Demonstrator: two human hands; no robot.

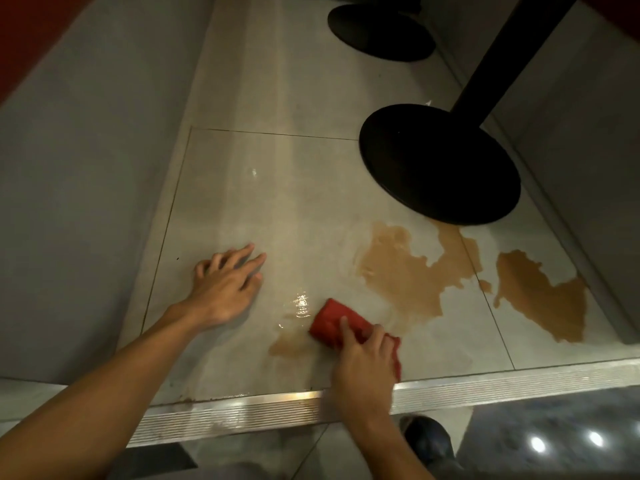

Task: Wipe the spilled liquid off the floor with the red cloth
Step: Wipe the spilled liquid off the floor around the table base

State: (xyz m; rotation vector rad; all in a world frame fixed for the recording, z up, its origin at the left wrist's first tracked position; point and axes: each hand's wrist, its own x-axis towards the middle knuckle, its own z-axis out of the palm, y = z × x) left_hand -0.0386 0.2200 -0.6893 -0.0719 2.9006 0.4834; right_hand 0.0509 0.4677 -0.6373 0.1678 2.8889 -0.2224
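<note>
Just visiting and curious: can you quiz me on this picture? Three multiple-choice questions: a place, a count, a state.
1. Where is the red cloth? A) in a bucket B) on the floor beside the brown spill C) on a chair
2. How many round black bases stand on the floor? A) two B) one C) four
3. What is the left hand doing? A) gripping the cloth B) holding a bottle C) resting open on the floor

Answers: 1 B, the right hand holds it there; 2 A, one by the spill, a far base behind; 3 C, fingers spread, holding nothing.
</note>
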